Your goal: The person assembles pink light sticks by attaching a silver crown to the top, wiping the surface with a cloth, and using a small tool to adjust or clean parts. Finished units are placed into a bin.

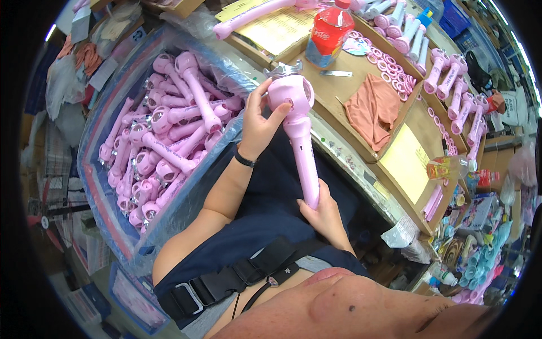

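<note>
Grasped by both hands, a pink wand is held at a slant to the right of the blue bin, the left hand pinching its round head with the thumb on the near side, while the right hand wraps the lower end of its handle. Silvery prongs crown that head. More pink wands lie heaped inside the bin, and farther to its right a shallow cardboard tray bears a red-capped bottle, a crumpled salmon cloth and scattered pink rings, with a yellow sheet farther right still.
</note>
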A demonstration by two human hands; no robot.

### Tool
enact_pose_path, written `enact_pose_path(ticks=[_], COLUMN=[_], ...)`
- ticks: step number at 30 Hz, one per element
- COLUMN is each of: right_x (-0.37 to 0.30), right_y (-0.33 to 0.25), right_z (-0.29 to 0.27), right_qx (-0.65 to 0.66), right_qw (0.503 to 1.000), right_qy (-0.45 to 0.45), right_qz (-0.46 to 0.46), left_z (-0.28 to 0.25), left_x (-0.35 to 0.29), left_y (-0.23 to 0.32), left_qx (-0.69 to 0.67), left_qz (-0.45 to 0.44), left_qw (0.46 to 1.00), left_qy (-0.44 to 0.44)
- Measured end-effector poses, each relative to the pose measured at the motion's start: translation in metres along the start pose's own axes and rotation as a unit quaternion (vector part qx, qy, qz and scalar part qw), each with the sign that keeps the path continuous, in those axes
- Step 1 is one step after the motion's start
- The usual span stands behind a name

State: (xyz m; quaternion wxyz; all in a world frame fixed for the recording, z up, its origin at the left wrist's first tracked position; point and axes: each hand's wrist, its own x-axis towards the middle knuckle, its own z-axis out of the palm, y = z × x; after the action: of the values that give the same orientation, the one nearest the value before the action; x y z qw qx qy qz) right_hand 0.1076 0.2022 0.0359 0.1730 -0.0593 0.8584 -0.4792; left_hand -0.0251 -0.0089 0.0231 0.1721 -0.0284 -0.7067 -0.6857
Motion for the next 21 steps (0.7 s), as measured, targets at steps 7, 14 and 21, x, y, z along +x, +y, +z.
enact_pose_path(ticks=[7, 14, 21], right_x=[0.002, 0.030, 0.079], right_y=[0.013, 0.043, 0.102], right_z=[-0.020, -0.150, -0.265], right_qx=[0.205, 0.012, -0.345], right_qw=[0.960, 0.968, 0.840], right_qy=[-0.188, 0.248, 0.417], right_qz=[0.012, -0.021, -0.030], left_z=[0.021, 0.015, 0.003], left_x=[-0.026, -0.030, -0.038], left_y=[-0.004, -0.011, -0.007], left_qx=[-0.529, -0.561, -0.533], left_qz=[-0.188, -0.234, -0.227], left_qw=[0.808, 0.783, 0.806], left_qy=[-0.181, -0.133, -0.124])
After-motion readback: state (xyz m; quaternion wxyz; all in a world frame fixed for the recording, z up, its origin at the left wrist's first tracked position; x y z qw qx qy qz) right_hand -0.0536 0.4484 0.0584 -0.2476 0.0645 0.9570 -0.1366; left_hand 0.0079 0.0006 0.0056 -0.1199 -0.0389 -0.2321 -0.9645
